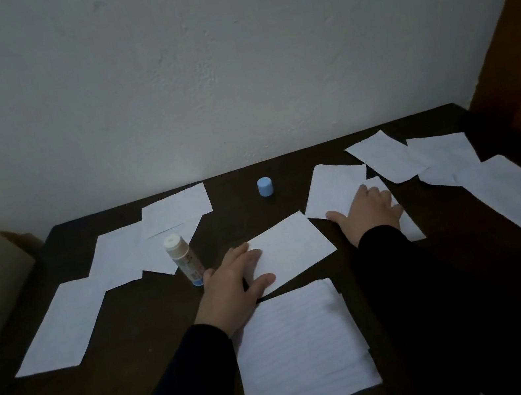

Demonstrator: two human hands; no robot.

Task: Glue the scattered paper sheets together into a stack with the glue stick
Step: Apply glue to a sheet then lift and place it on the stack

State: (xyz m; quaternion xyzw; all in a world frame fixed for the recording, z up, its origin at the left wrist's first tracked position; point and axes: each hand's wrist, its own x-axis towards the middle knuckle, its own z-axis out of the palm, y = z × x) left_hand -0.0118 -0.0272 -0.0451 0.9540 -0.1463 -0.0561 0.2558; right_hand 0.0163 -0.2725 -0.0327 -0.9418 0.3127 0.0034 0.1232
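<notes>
both hands flat: left hand [232, 280] presses a loose sheet [291, 249] just beyond the stack [301, 350]; right hand [371, 212] rests on a sheet farther right.

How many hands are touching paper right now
2. The left hand rests on the middle sheet, beside the glue stick. The right hand lies flat on a sheet farther right, toward the wall.
</notes>
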